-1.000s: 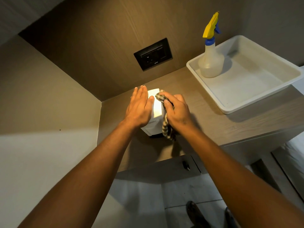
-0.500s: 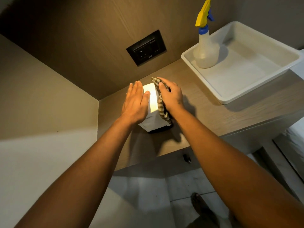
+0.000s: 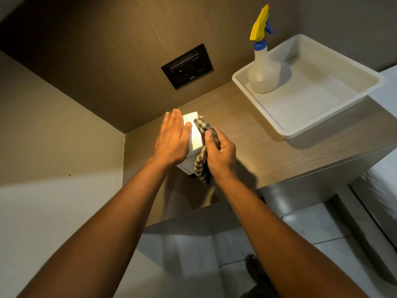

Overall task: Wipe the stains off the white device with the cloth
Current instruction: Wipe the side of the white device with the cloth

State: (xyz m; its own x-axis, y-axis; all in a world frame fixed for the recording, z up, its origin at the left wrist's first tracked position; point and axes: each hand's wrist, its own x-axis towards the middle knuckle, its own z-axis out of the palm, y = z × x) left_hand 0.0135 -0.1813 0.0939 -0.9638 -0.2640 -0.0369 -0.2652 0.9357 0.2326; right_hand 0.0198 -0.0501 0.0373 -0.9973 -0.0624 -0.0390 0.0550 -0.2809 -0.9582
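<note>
A small white box-shaped device stands on the wooden counter near the left corner. My left hand lies flat against its left side, fingers straight and together, thumb on the top. My right hand presses a striped grey-and-white cloth against the device's right side; the cloth drapes over the top edge and hangs down to the counter. The device's right face is hidden behind cloth and hand.
A white plastic tray sits at the back right of the counter, holding a spray bottle with a yellow and blue trigger. A black wall socket is behind the device. A wall closes the left side. Tiled floor lies below.
My right hand has slid with the cloth from the far part of the device's right side back toward me. The left hand stays flat on the left side.
</note>
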